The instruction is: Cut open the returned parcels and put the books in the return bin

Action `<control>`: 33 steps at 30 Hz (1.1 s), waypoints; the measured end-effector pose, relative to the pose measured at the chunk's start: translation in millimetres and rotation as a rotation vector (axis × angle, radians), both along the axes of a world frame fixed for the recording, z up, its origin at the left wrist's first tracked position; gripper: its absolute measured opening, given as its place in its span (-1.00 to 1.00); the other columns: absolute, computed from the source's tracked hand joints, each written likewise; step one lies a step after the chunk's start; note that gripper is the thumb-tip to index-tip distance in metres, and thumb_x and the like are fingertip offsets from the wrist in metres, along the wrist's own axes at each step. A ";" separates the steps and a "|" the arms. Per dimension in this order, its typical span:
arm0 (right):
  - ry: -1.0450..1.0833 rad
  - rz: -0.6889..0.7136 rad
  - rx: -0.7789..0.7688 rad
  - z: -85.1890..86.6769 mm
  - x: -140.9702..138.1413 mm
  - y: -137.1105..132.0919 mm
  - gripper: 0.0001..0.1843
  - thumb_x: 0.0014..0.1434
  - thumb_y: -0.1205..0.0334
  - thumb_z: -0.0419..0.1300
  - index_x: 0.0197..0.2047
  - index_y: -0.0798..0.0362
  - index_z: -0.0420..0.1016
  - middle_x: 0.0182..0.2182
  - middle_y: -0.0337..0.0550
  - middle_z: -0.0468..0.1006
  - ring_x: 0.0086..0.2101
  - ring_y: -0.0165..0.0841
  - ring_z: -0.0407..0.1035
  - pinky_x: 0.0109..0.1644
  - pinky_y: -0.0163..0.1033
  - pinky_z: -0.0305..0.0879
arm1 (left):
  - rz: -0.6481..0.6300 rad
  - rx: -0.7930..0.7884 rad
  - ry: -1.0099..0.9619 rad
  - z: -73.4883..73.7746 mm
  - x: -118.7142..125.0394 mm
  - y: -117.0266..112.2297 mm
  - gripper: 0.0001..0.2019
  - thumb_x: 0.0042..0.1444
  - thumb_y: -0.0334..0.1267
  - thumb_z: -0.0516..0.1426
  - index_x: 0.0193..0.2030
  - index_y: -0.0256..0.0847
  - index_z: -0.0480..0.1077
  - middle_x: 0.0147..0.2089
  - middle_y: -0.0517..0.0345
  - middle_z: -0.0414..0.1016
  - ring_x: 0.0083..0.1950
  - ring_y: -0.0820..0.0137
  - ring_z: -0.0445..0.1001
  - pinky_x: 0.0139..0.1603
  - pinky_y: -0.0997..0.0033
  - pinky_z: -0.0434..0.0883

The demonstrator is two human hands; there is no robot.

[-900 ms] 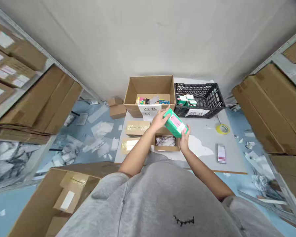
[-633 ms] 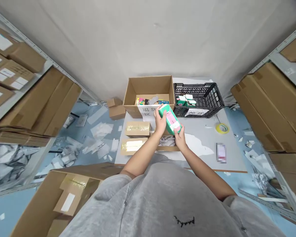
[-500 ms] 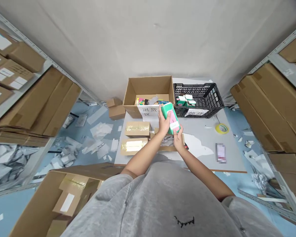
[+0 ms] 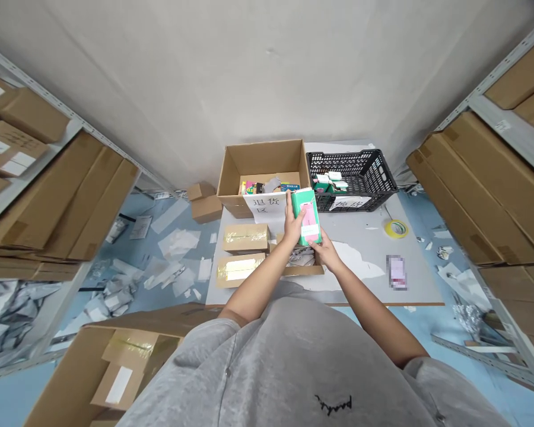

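Observation:
A green and pink product box (image 4: 309,220) is held up between both hands over the table. My left hand (image 4: 293,224) grips its left side, thumb across the front. My right hand (image 4: 327,251) closes on its lower right corner. Below the hands lies an open small carton (image 4: 303,270) with crumpled grey paper inside, partly hidden by my left arm. Behind the held box stand a large open cardboard box (image 4: 264,157) with assorted goods in it and a black plastic crate (image 4: 374,172) with several green and white boxes.
Two taped cartons (image 4: 246,238) lie on the table's left. A yellow tape roll (image 4: 396,229) and a blurred phone-like item (image 4: 397,272) lie right. Shelves with flat cartons (image 4: 480,190) flank both sides. A big carton (image 4: 66,367) stands at lower left; paper scraps (image 4: 178,243) litter the floor.
The green and pink box has turned more upright in both hands. The whole view has shifted slightly; both hands keep their hold.

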State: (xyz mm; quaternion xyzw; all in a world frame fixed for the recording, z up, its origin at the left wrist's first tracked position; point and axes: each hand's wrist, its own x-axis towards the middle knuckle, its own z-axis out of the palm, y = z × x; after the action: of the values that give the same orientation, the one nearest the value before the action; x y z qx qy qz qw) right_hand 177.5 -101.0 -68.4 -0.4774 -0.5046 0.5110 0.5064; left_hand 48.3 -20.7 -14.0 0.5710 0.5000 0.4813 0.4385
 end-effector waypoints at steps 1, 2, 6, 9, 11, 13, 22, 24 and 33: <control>0.007 0.006 -0.005 1.6 3.5 1.6 -0.11 0.14 -0.16 0.39 0.45 -0.15 0.25 0.28 -0.09 0.48 0.27 -0.10 0.35 0.42 0.10 0.21 | -0.028 0.028 0.007 0.6 -0.1 2.0 -0.13 0.32 0.19 0.18 0.63 0.20 -0.16 0.55 0.12 0.18 0.53 0.15 0.20 0.54 0.05 0.14; 0.012 0.004 -0.009 3.3 7.3 3.3 -0.10 0.09 -0.11 0.44 0.43 -0.15 0.28 0.28 -0.08 0.48 0.25 -0.09 0.37 0.41 0.11 0.24 | -0.066 0.055 0.019 1.3 0.4 4.7 -0.13 0.32 0.19 0.17 0.63 0.20 -0.17 0.55 0.11 0.17 0.54 0.13 0.19 0.54 0.04 0.13; 0.027 -0.035 -0.023 9.5 23.8 11.3 -0.01 -0.02 0.01 0.54 0.42 -0.15 0.27 0.25 -0.06 0.51 0.16 -0.08 0.45 0.33 0.11 0.34 | -0.263 0.169 0.115 7.4 12.3 21.1 -0.13 0.32 0.21 0.16 0.62 0.25 -0.21 0.55 0.09 0.13 0.53 0.06 0.20 0.52 -0.03 0.14; 0.042 -0.096 -0.016 12.2 40.3 21.6 0.04 -0.07 0.05 0.57 0.43 -0.12 0.24 0.22 -0.03 0.52 0.14 -0.07 0.45 0.31 0.11 0.36 | -0.368 0.256 0.148 14.3 33.8 37.5 -0.09 0.30 0.23 0.18 0.62 0.26 -0.23 0.54 0.04 0.15 0.51 0.01 0.21 0.50 -0.07 0.18; 0.049 -0.134 -0.013 12.9 56.5 32.8 0.08 -0.10 0.07 0.58 0.43 -0.11 0.23 0.20 -0.02 0.53 0.12 -0.06 0.47 0.28 0.12 0.39 | -0.388 0.299 0.147 18.3 53.9 50.0 -0.09 0.31 0.25 0.17 0.62 0.25 -0.26 0.54 0.02 0.14 0.52 0.00 0.19 0.50 -0.08 0.17; 0.038 -0.156 0.003 13.0 78.6 48.9 0.10 -0.11 0.06 0.58 0.44 -0.11 0.21 0.21 -0.02 0.52 0.11 -0.06 0.47 0.27 0.14 0.39 | -0.395 0.338 0.140 20.7 77.9 64.9 -0.10 0.33 0.26 0.13 0.63 0.24 -0.29 0.55 0.01 0.11 0.54 0.00 0.15 0.52 -0.10 0.13; -0.216 -0.158 0.141 7.8 237.0 182.2 0.19 -0.09 0.00 0.55 0.52 -0.04 0.13 0.36 0.03 0.37 0.28 0.01 0.32 0.38 0.12 0.27 | -0.380 0.266 0.198 6.5 216.1 193.4 0.05 0.20 0.22 0.28 0.62 0.25 -0.31 0.63 0.12 -0.07 0.63 0.03 -0.11 0.59 -0.13 0.00; -0.286 -0.126 0.138 1.5 273.7 217.4 0.11 0.00 0.01 0.50 0.52 -0.02 0.14 0.37 0.02 0.36 0.30 -0.01 0.30 0.41 0.10 0.23 | -0.373 0.209 0.225 -4.2 243.6 228.6 0.08 0.17 0.19 0.31 0.62 0.23 -0.31 0.62 0.12 -0.07 0.64 0.02 -0.13 0.58 -0.14 0.02; -0.577 -0.214 0.198 -38.1 363.4 310.3 0.04 0.14 0.06 0.43 0.54 0.06 0.04 0.24 0.09 0.49 0.19 0.03 0.43 0.32 0.19 0.32 | -0.451 0.174 0.301 -68.0 305.9 303.6 0.05 0.06 0.12 0.40 0.57 0.02 -0.05 0.54 -0.01 0.12 0.59 -0.05 0.01 0.56 -0.03 0.07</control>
State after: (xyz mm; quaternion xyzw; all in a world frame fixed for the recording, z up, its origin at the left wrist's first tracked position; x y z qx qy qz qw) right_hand 540.9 209.2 -106.5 -0.6012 -0.6217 0.2467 0.4373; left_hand 354.2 282.9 -81.9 0.7683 0.3764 0.3227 0.4047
